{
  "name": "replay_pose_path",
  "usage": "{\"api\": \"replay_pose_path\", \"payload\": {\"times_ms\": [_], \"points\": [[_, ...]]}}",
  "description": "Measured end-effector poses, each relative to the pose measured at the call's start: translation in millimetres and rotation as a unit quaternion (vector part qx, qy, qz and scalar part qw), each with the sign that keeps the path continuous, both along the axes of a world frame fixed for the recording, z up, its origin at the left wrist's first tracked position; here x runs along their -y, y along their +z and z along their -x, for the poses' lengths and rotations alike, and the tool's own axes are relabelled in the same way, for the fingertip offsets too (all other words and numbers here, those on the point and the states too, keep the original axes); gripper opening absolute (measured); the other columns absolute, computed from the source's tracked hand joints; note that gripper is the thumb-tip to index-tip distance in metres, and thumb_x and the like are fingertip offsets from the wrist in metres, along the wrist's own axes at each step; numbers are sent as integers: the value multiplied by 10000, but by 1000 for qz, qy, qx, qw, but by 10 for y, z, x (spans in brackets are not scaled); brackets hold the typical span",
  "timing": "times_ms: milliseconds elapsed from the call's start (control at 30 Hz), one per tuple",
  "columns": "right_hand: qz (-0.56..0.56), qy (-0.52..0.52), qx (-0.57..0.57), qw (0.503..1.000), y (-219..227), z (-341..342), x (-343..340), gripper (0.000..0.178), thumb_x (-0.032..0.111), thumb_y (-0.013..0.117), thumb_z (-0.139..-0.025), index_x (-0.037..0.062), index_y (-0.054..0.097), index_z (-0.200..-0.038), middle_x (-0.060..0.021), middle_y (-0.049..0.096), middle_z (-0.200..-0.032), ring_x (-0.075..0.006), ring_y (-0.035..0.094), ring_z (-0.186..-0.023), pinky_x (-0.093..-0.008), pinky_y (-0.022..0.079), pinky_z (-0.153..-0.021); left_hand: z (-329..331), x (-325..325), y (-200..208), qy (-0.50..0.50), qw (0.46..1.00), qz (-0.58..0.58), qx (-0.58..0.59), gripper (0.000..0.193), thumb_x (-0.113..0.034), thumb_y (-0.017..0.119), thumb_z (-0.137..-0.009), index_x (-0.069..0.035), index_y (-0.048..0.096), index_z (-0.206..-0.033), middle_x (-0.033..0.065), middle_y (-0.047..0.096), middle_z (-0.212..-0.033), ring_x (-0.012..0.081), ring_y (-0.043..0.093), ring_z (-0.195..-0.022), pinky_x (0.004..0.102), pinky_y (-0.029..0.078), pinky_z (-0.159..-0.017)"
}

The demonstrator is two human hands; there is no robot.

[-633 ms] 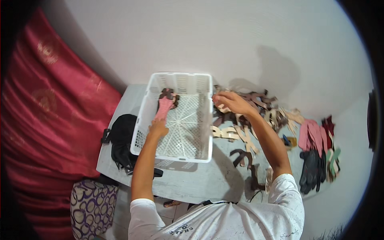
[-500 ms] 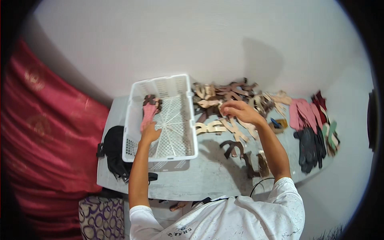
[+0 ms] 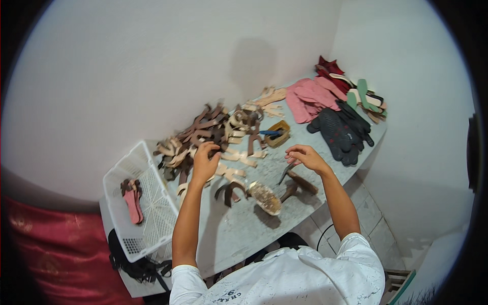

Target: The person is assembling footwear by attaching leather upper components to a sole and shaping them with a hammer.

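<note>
At the left of a pale table [image 3: 234, 223], I saw a white plastic basket [image 3: 155, 195] with a pink sole-shaped piece [image 3: 133, 207] lying inside. Next came a heap of brown and cream straps [image 3: 206, 124], spread across the table beside the basket; the left hand [image 3: 204, 163] was over its near edge, fingers curled, thumb apart, gripping nothing I could see. The straps looked light and bendy, likely to tangle, and best pinched singly at the middle. Further right lay a worn, foot-shaped block [image 3: 265, 198], seemingly stiff, then a thin metal tool [image 3: 285, 174], probably hard and slick, best held by its shank. The right hand [image 3: 307, 157] was just beside it, fingers loosely bent and apart; whether their tips touched it, I couldn't tell. Dark soles [image 3: 336, 136] lay farthest right, near pink ones [image 3: 311, 97].
</note>
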State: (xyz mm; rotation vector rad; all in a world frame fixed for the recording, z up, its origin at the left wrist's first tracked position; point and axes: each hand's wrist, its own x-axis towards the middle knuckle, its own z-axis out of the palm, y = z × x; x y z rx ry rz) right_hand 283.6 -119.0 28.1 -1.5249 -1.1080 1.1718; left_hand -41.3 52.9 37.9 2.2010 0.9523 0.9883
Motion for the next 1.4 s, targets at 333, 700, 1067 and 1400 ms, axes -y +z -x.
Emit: {"api": "replay_pose_path", "payload": {"times_ms": [333,700,1067,1400], "points": [[26,-196,65,978,-492,-1829,-54,200,167,585,-862,1,643,-957,-56,683,-819,-121,652,-688,-255,482,-577,-2473,-541,-510,-108,970,216,-33,175,-130,644,-760,-18,681,-890,132,663,-879,218,629,-780,347,494,-723],[-39,-307,292,905,-1012,-3367,-814,154,96,605,-769,3,676,-868,-169,678,-787,-272,672,-725,-346,516,-700,-4620,-719,-1065,-177,895,409,-12,206,-69,605,-805,25,650,-983,91,658,-916,159,608,-846,285,468,-768],[-94,-286,415,859,-1271,-3764,-1495,304,108,690,-695,29,633,-983,-155,604,-991,-338,533,-1012,-409,437,-893,-5591,-715,-1432,-202,803,554,83,498,-71,584,-844,-3,411,-1306,94,596,-1020,183,602,-926,319,468,-796],[-21,-253,475,843,-1347,-3753,-1625,521,170,721,-652,26,625,-1144,-193,596,-1099,-370,495,-1097,-396,411,-959,-5691,-794,-1527,-211,749,610,150,658,-103,593,-826,5,280,-1395,52,550,-944,181,562,-828,336,444,-765]]}}
